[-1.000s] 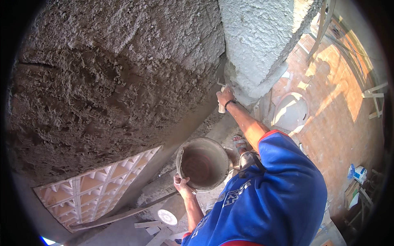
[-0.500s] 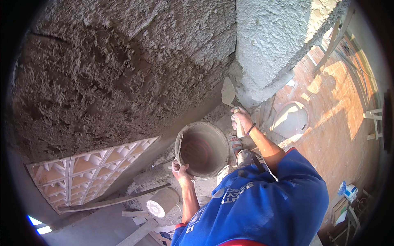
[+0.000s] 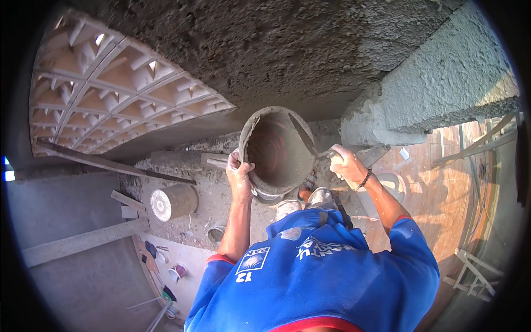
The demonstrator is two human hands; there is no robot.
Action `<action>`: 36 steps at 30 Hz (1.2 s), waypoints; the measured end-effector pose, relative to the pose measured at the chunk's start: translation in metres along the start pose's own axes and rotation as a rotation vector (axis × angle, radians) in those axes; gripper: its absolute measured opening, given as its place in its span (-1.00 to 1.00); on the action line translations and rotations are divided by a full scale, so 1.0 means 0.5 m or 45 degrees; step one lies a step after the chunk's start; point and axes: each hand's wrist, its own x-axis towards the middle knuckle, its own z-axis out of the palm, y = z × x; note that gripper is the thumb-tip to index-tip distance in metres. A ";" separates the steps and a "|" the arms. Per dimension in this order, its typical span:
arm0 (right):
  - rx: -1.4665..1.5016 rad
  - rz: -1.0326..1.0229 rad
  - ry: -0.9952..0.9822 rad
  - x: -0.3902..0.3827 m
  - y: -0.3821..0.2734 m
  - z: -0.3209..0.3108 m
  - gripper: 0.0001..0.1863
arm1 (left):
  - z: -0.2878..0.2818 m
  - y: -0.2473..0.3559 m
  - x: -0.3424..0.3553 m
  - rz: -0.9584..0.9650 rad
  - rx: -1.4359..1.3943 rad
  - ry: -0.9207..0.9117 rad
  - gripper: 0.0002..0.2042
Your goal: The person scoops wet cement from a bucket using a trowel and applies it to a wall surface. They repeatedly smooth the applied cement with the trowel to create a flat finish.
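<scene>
My left hand (image 3: 240,172) is closed on the left rim of a round, mortar-coated bucket (image 3: 301,164), tilted so that its inside shows. Wet grey residue lines its walls, and a reddish patch shows at the bottom. In my right hand (image 3: 348,164) is the handle of a trowel (image 3: 303,133), fingers wrapped around it. The trowel's blade reaches over the bucket's right rim into its mouth. Ahead of both hands rises a wall (image 3: 276,61) with rough, dark wet plaster.
A patterned lattice block panel (image 3: 127,91) is set in the wall at left, with a wooden plank (image 3: 110,164) below it. An upturned bucket (image 3: 174,203) stands on the debris-strewn floor. To the right are a rough concrete ledge (image 3: 448,83) and a round pale lid-like disc (image 3: 390,185).
The trowel has moved from beside the wall corner to the bucket's mouth. My left hand has lifted and tilted the bucket. The view has swung left.
</scene>
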 end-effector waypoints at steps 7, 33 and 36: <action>-1.097 -0.413 -0.110 -0.024 -0.036 0.120 -0.63 | -0.087 0.102 -0.058 0.188 -0.105 0.074 -0.70; -1.304 -0.517 -0.383 -0.119 -0.323 0.209 -0.65 | -0.393 0.313 -0.238 0.483 -0.117 0.072 -0.75; -1.514 -0.860 -0.135 -0.122 -0.342 0.236 -0.63 | -0.370 0.317 -0.250 0.533 -0.077 0.016 -0.74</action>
